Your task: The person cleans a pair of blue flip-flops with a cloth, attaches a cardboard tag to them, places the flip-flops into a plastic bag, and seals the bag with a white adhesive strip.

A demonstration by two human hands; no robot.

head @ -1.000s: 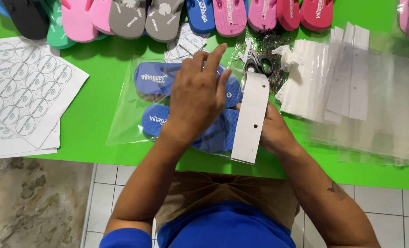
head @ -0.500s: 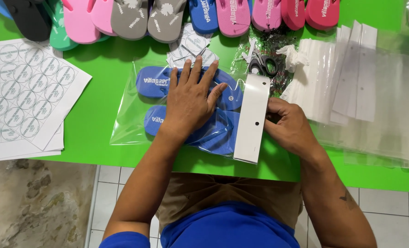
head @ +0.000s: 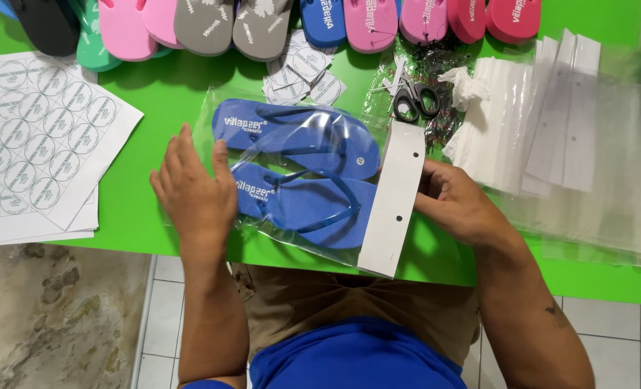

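A clear plastic bag [head: 291, 122] lies on the green table [head: 155, 108] with a pair of blue flip-flops [head: 313, 169] inside. A white card header [head: 392, 202] closes the bag's right end. My left hand [head: 191, 191] rests flat, fingers apart, on the bag's left end over the toe of the near flip-flop. My right hand [head: 457, 202] pinches the right edge of the white card header.
Sheets of round stickers [head: 32, 144] lie at the left. Pink, grey, blue, green and black flip-flops [head: 263, 21] line the far edge. Cut stickers [head: 302, 72] and scissors [head: 415, 101] sit behind the bag. A stack of clear bags with white headers [head: 572, 151] fills the right.
My left hand has slid left off the middle of the flip-flops to the bag's left end, uncovering the pair. My right hand still holds the card header.
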